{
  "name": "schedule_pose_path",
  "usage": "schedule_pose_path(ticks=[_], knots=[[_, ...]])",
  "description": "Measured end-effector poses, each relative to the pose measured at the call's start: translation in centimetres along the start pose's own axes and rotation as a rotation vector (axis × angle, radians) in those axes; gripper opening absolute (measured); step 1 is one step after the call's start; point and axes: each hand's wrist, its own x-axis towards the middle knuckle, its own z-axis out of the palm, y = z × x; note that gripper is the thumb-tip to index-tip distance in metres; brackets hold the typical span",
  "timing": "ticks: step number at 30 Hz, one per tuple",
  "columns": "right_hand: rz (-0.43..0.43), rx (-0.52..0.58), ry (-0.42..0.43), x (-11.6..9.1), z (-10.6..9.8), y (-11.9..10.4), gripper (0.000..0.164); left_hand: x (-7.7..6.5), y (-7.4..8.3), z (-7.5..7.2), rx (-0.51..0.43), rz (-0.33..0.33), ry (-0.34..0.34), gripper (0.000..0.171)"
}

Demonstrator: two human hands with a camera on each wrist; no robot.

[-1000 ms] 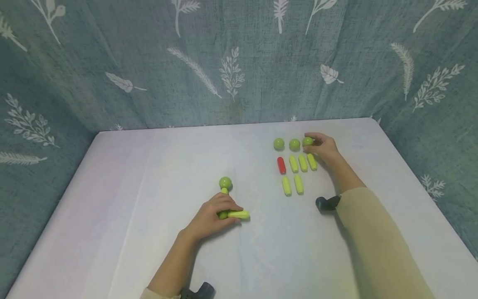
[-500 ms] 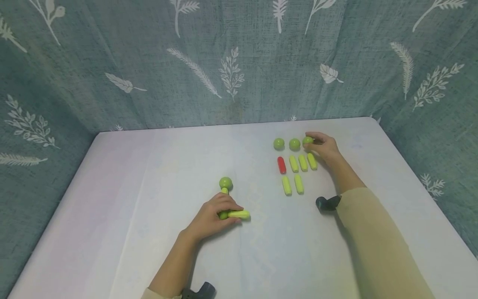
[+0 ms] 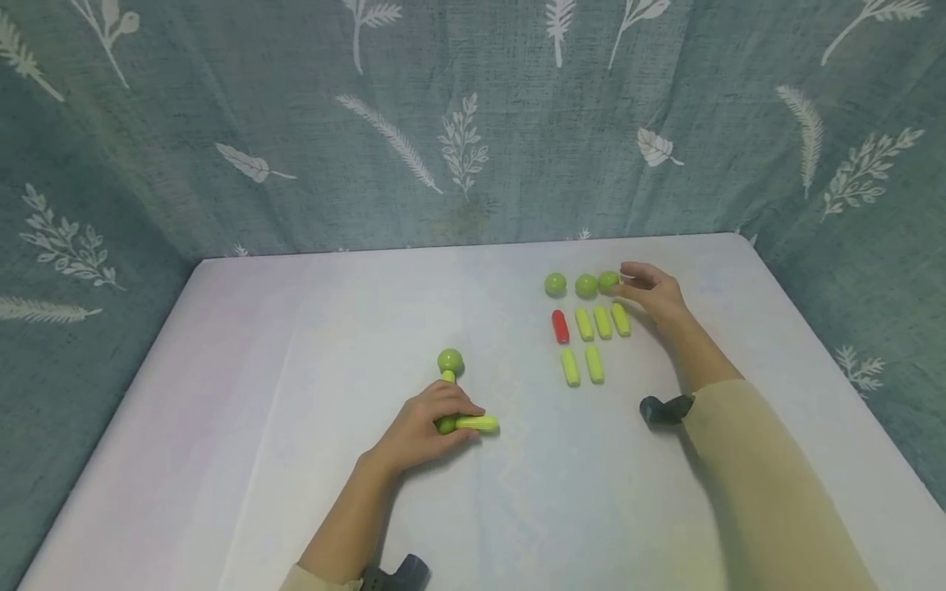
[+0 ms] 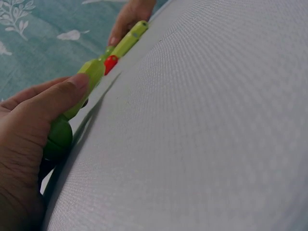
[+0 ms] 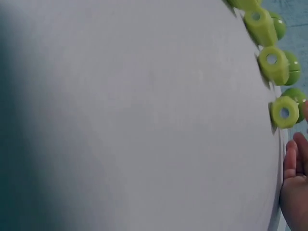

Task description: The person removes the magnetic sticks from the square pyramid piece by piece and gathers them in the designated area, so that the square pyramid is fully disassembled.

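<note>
My left hand (image 3: pixel 427 425) pinches a yellow-green ribbed rod (image 3: pixel 479 423) between thumb and fingers. A green ball (image 3: pixel 446 425) sits at that rod's inner end, partly covered by the hand; in the left wrist view the ball (image 4: pixel 60 137) shows below the thumb. Behind the hand, a second rod (image 3: pixel 447 376) runs to another green ball (image 3: pixel 450 360). At the back right, my right hand (image 3: pixel 658 300) is beside the rightmost green ball (image 3: pixel 609 281), its fingers spread and its thumb tip close to it. Whether the thumb touches the ball, I cannot tell.
Two more green balls, one left (image 3: pixel 555 285) and one middle (image 3: pixel 586 286), complete that row. Nearer lie a red rod (image 3: pixel 560 327) and several yellow-green rods (image 3: pixel 603 322); their ends (image 5: pixel 285 112) carry silvery discs. A patterned green cloth (image 3: pixel 458 197) hangs behind the white table (image 3: pixel 332 328).
My right hand has loosened from the rightmost ball and drawn slightly right. That ball now stands closer to the middle one. My left hand keeps its hold.
</note>
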Motion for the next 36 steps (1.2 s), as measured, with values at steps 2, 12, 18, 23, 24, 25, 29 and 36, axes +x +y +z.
schedule_pose_path(ticks=[2,12,18,23,24,25,29,36], knots=[[-0.006,-0.056,-0.038,0.2,-0.1,-0.3,0.065,0.0,0.0,0.0,-0.001,0.006,0.007,0.026],[-0.044,-0.28,-0.192,0.6,0.0,-1.8,0.048,-0.1,0.1,0.2,-0.004,0.02,0.012,0.025],[-0.085,-0.198,-0.109,0.6,0.4,-1.3,0.045,-0.2,0.1,0.0,0.009,0.015,0.016,0.025],[-0.107,-0.08,-0.076,0.5,0.8,-1.1,0.045,-0.2,0.1,-0.1,0.015,-0.004,0.006,0.025],[-0.109,-0.064,-0.076,0.6,0.8,-1.0,0.045,-0.2,0.1,-0.1,0.015,-0.009,0.004,0.025],[-0.107,-0.056,-0.077,0.6,0.8,-1.0,0.045,-0.1,0.1,-0.1,0.015,-0.013,0.003,0.025],[-0.067,-0.042,-0.083,0.5,0.8,-1.0,0.048,0.0,0.1,-0.1,0.017,-0.011,0.0,0.025],[-0.046,-0.051,-0.08,0.4,0.7,-1.0,0.053,0.1,0.1,0.0,0.021,-0.004,0.0,0.025]])
